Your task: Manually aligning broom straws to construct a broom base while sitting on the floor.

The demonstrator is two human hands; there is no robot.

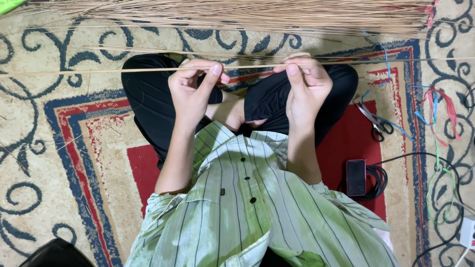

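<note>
Underneath everything lies a patterned carpet in cream, navy and red, and I am sitting cross-legged on it in black trousers and a green striped shirt. My left hand and right hand are both pinched shut on one long thin tan stick, thumb pressed against fingers, holding it level across my knees. The stick runs from the far left edge of the view past both hands and on toward the right edge.

I judge the step in hand to be working a single stick between the fingers, perhaps cleaning or stripping it; the next move would call for sliding one pinch along the stick while the other holds firm.

Beyond the stick, farther from me, lies a broad heap of loose tan sticks. To the right of the stick's right-hand end lie grey metal scissors, coloured plastic ribbon strips, a dark phone and a coiled black cable. Left of the stick the carpet offers the most room to swing its long end.
</note>
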